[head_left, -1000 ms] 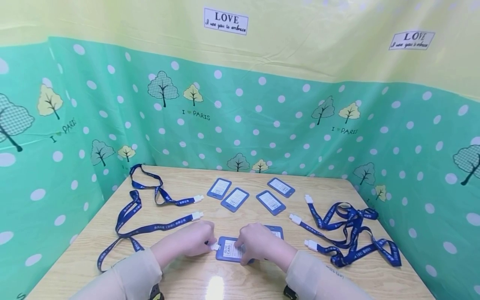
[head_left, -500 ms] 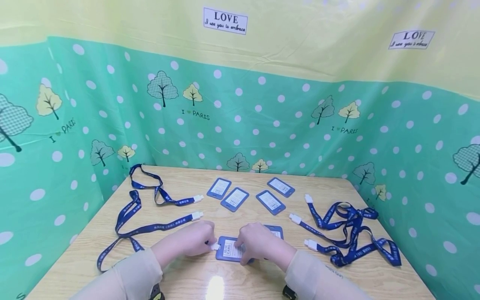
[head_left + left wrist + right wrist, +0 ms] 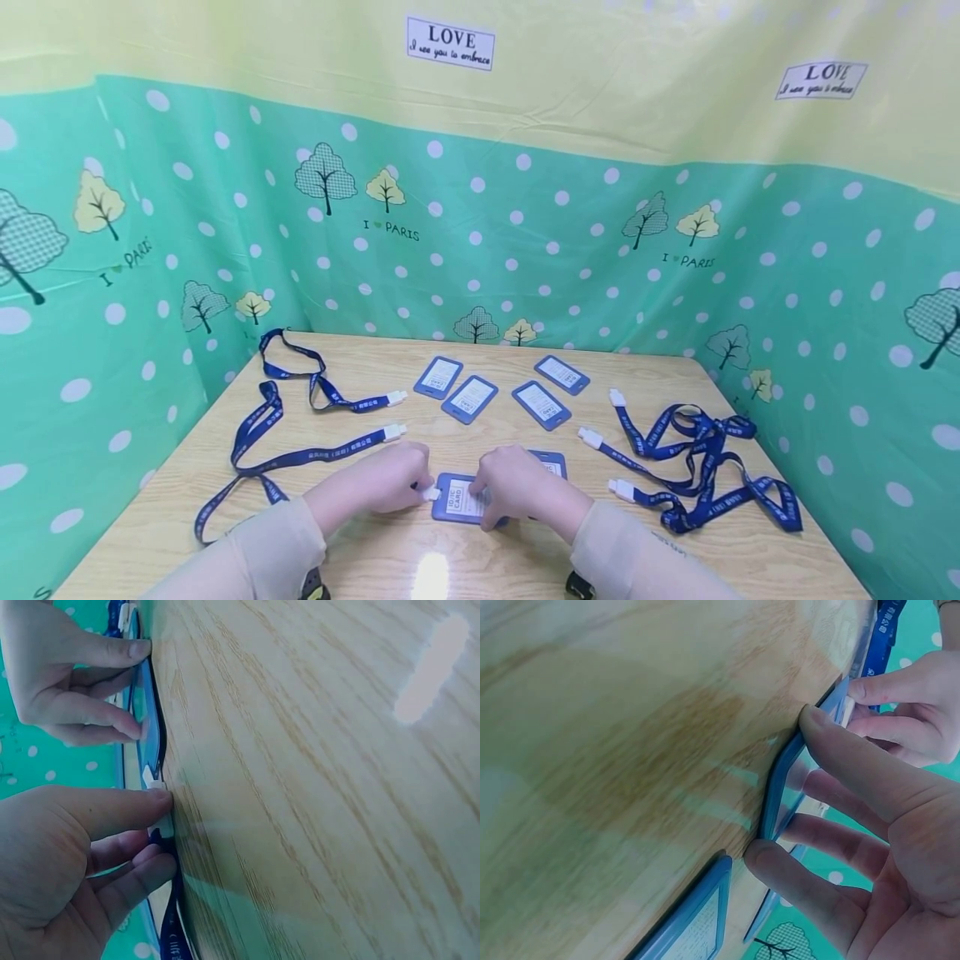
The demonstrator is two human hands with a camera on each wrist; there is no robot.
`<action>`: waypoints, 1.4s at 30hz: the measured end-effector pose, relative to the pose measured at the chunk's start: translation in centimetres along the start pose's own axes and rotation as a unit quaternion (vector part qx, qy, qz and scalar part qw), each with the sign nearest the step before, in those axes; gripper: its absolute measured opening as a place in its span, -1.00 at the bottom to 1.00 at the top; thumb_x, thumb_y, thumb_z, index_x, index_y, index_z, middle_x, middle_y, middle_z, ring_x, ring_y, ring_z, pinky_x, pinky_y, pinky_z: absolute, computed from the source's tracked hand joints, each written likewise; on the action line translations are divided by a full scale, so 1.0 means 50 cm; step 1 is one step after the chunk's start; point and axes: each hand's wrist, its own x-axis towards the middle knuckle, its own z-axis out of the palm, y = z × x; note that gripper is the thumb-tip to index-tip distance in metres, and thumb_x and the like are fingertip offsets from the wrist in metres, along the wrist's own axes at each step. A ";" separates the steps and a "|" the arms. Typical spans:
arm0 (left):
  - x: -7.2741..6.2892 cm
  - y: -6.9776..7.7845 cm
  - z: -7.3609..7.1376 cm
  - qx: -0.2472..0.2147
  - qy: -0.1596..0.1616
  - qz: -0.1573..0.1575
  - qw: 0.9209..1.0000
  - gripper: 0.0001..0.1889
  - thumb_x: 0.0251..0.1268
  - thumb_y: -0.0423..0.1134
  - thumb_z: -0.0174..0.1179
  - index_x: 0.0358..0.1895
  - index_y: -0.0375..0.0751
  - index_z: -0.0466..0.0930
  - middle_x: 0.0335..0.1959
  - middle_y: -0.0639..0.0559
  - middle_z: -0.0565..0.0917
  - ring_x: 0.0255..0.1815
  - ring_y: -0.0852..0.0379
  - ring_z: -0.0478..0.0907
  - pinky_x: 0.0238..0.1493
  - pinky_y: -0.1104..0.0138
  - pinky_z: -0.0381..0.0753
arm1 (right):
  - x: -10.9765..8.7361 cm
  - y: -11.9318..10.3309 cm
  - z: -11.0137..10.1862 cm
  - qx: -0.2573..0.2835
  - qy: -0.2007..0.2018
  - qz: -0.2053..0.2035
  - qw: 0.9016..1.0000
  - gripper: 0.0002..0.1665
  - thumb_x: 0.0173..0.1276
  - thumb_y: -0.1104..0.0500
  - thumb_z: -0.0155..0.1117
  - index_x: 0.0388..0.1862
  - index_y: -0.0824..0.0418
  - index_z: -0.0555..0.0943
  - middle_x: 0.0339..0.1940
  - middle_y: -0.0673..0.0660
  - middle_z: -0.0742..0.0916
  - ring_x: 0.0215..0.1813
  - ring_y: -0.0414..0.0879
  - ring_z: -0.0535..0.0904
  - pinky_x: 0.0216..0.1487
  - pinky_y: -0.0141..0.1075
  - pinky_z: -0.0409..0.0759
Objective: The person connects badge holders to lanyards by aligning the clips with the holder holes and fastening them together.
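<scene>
My left hand (image 3: 399,477) pinches the white plastic clip (image 3: 431,493) of a dark blue lanyard (image 3: 172,930). The clip's tip meets the slotted end of a blue badge holder (image 3: 453,498); whether it is hooked in the slot I cannot tell. With thumb and fingers at its edges, my right hand (image 3: 513,482) holds that holder flat on the table, covering its right part. Just behind the right hand lies another badge holder (image 3: 553,461), partly hidden by it. In the right wrist view, my right fingertips (image 3: 765,859) touch the rim of the held holder.
Several blue badge holders (image 3: 470,399) lie farther back on the wooden table (image 3: 480,442). Blue lanyards (image 3: 330,452) with white clips are spread at the left, and a tangled group of lanyards (image 3: 701,467) lies at the right. A patterned green cloth (image 3: 465,250) encloses the table.
</scene>
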 end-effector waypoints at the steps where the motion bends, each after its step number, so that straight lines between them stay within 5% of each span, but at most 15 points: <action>1: 0.000 0.000 0.000 0.000 0.000 0.001 1.000 -0.70 0.17 -0.32 0.41 -0.66 0.02 0.57 -0.40 0.19 0.51 -0.47 0.30 0.40 -0.38 0.43 0.51 | 0.000 0.000 0.000 0.000 0.000 0.001 1.000 -0.45 -0.16 -0.14 0.75 -0.08 -0.17 0.82 -0.11 -0.14 0.79 -0.05 -0.21 0.68 0.04 -0.30 0.63; 27: 0.002 -0.001 0.006 -0.002 0.007 -0.010 1.000 -0.68 0.17 -0.31 0.43 -0.67 0.03 0.56 -0.39 0.20 0.52 -0.44 0.29 0.40 -0.34 0.42 0.51 | 0.002 0.000 0.000 0.016 -0.007 0.014 1.000 -0.48 -0.14 -0.12 0.75 -0.10 -0.17 0.82 -0.15 -0.16 0.77 -0.08 -0.22 0.66 0.06 -0.28 0.63; 42: 0.002 0.014 0.006 -0.001 0.009 -0.046 0.999 -0.70 0.20 -0.27 0.42 -0.66 0.03 0.59 -0.42 0.19 0.49 -0.50 0.26 0.38 -0.41 0.40 0.47 | 0.006 0.004 0.006 0.016 -0.007 0.023 1.000 -0.48 -0.15 -0.13 0.75 -0.11 -0.20 0.82 -0.17 -0.17 0.76 -0.12 -0.23 0.64 0.03 -0.28 0.62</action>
